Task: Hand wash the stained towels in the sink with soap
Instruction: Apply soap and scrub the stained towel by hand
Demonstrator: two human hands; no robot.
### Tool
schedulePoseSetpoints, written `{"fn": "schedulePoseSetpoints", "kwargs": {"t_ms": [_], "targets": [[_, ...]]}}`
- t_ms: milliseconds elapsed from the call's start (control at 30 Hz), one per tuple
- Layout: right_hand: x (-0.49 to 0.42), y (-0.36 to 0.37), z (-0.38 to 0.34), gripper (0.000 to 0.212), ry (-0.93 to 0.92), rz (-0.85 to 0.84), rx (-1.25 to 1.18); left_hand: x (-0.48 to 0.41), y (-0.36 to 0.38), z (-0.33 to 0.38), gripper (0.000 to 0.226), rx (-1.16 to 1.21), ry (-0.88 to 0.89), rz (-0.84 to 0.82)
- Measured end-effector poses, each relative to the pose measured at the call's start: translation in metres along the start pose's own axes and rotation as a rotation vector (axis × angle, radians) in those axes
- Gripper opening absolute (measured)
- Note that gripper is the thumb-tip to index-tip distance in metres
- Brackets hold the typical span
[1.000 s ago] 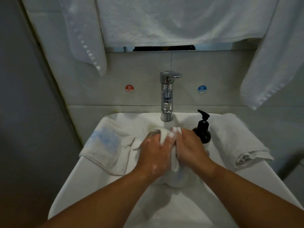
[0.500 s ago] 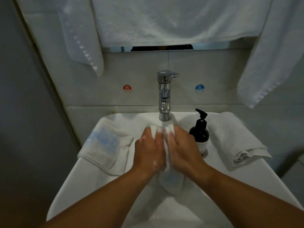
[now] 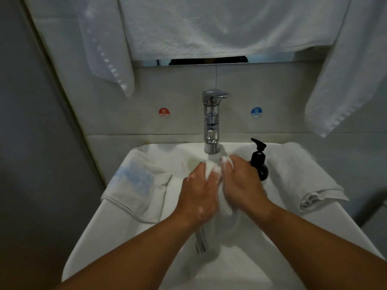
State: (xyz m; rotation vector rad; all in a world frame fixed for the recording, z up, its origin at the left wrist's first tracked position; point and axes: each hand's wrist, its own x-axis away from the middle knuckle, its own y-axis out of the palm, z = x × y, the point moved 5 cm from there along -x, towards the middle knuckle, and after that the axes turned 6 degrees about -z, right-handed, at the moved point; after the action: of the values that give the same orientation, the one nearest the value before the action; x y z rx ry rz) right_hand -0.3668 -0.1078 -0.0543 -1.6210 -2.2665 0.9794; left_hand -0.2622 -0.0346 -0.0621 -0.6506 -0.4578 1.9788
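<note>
In the sink (image 3: 88, 237), the left hand (image 3: 199, 197) and right hand (image 3: 243, 185) clench a soapy towel (image 3: 227, 208) between them, its tail hanging into the basin. A stained towel (image 3: 136, 185) drapes the left rim; a folded towel (image 3: 303, 181) lies on the right rim, beside the soap bottle (image 3: 259, 164). The tap (image 3: 212, 122) stands behind.

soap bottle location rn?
Head view: the black pump bottle stands on the sink rim just right of the faucet, between the right hand and the folded white towel.
</note>
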Motion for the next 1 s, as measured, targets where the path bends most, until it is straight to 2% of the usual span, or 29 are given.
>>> {"fn": "schedulePoseSetpoints", "kwargs": {"t_ms": [133, 300, 467, 600, 700, 767, 867, 933, 1000], "targets": [[0.019, 0.016, -0.012, 0.024, -0.135, -0.046, 0.027, -0.008, 0.0, -0.023, 0.034, 0.056, -0.177, 0.058], [-0.001, 0.001, 0.001, 0.033, -0.039, 0.028, -0.024, 0.004, 0.005, 0.0, 0.027, 0.008, -0.017, -0.046], [0.013, 0.004, -0.012, 0.024, -0.131, 0.033, -0.123, -0.031, -0.009, 0.002, 0.038, -0.005, -0.104, 0.026], [-0.002, -0.007, -0.008, 0.036, -0.072, 0.109, -0.175, -0.026, -0.001, 0.014, 0.034, -0.057, -0.027, -0.068], [-0.01, -0.007, 0.006, 0.033, 0.004, 0.019, -0.092, -0.021, 0.009, 0.01, 0.035, -0.033, -0.004, -0.105], [-0.005, 0.004, 0.004, 0.034, 0.014, -0.075, -0.059, -0.03, 0.008, -0.001, 0.036, 0.01, -0.097, -0.046], [-0.001, 0.011, -0.011, 0.033, -0.074, -0.162, 0.005, -0.036, 0.003, -0.017, 0.041, 0.091, -0.215, 0.03], [-0.011, 0.007, -0.013, 0.03, -0.105, -0.178, 0.034, -0.03, 0.003, -0.017, 0.041, 0.087, -0.2, 0.021], [-0.02, 0.002, -0.006, 0.027, -0.061, -0.143, 0.027, -0.024, 0.003, -0.009, 0.037, 0.061, -0.121, -0.005]]}}
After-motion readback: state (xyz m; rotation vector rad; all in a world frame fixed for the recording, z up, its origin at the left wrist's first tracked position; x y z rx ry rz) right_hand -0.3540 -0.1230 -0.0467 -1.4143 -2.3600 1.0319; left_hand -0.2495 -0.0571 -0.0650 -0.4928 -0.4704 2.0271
